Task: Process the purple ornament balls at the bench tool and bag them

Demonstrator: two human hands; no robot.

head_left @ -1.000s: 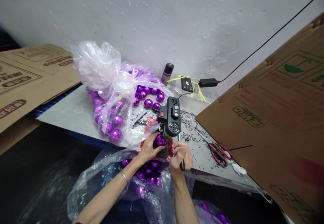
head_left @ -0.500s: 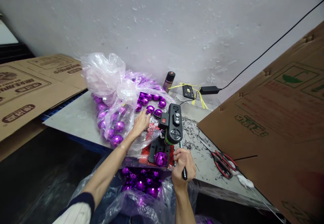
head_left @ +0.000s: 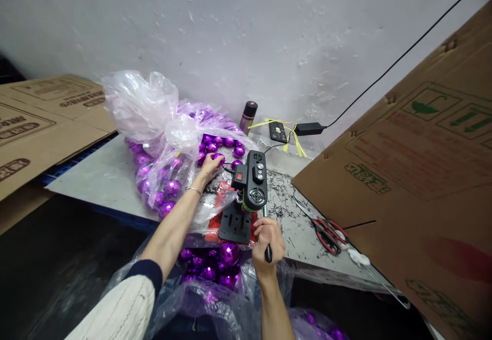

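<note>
Toward the table's far edge, beside the small bench drill [head_left: 249, 186]: a shiny purple ball [head_left: 218, 157], likely light, slick and brittle, best cupped around its middle, under the curled fingertips [head_left: 213, 162] of the left hand [head_left: 207, 168], amid a clear plastic bag [head_left: 161, 135] of others. Near the front edge, right hand [head_left: 268, 235] closed around the drill's lever handle [head_left: 267, 250].
</note>
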